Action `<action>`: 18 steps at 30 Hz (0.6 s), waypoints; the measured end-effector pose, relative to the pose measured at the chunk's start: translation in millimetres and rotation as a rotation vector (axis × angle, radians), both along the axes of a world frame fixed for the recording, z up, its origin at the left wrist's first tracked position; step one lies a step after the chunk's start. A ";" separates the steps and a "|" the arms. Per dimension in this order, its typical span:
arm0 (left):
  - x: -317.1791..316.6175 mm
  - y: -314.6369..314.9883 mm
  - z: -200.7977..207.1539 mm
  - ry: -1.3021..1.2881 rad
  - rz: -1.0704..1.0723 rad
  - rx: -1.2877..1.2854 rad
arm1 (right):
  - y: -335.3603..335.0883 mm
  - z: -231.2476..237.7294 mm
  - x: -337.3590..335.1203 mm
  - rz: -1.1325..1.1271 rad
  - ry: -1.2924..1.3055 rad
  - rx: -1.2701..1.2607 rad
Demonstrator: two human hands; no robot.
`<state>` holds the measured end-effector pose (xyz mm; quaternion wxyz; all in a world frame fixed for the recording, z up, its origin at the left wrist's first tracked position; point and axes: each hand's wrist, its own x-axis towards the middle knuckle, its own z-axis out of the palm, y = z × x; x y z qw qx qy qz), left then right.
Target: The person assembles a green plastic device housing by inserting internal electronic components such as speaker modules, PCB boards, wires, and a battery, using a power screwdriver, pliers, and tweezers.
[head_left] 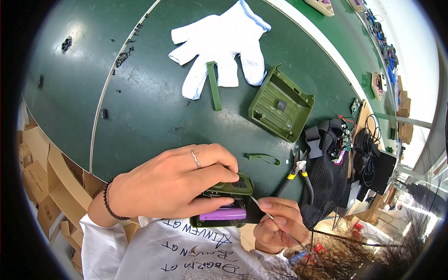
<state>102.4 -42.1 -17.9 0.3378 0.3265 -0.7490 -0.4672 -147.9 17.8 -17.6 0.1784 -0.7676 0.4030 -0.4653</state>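
Observation:
My left hand (170, 175) is closed over an olive-green plastic device (241, 185), holding it at the table's near edge. Its opened side shows a purple cylindrical battery (226, 214) lying beneath my left thumb. In my right hand (279, 221), thumb and fingers pinch a thin metal tool (295, 240). The tool's slim tip meets the device's right edge; whether it is tweezers or a pick I cannot tell. Beyond the hands rests an empty-looking green housing half (284, 105), its ribbed inside facing up. A small green strap loop (263, 158) lies just past the device.
A white glove (221, 46) and a green strip (213, 86) lie farther back. Cutting pliers (299, 170) with black-and-yellow handles sit right, beside a black mesh pouch (326, 182) and circuit boards (346, 130). Small dark screws (122, 58) scatter along the left seam. Cardboard boxes (60, 172) stand lower left.

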 end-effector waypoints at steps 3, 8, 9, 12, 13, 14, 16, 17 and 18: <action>0.6 0.0 -0.4 -0.008 -0.003 -0.004 | -0.4 -0.7 -0.3 0.018 -0.003 -0.012; -0.2 -1.0 -0.7 -0.007 -0.011 0.005 | 0.3 -0.6 0.7 -0.003 0.014 -0.002; 0.3 -0.4 -0.5 -0.004 -0.009 0.006 | 0.2 -0.5 1.1 0.000 0.014 0.000; 1.1 0.2 -0.1 -0.003 -0.008 0.009 | -0.3 -0.8 1.1 0.007 0.013 -0.006; 0.8 -0.1 -0.2 -0.005 -0.012 0.010 | -1.0 -1.0 0.6 0.010 0.013 -0.018; 0.5 -0.3 -0.3 -0.004 -0.014 0.011 | -1.1 -1.2 0.3 0.014 0.012 -0.029; 0.4 -0.3 -0.3 -0.004 -0.009 0.003 | -0.5 -2.7 0.2 0.012 0.005 -0.031; 0.3 -0.3 -0.5 -0.004 -0.009 0.004 | -0.3 -3.1 0.1 0.009 -0.003 -0.034; 0.4 -0.2 -0.5 -0.003 -0.008 0.005 | -0.5 -2.9 0.2 0.010 -0.003 -0.033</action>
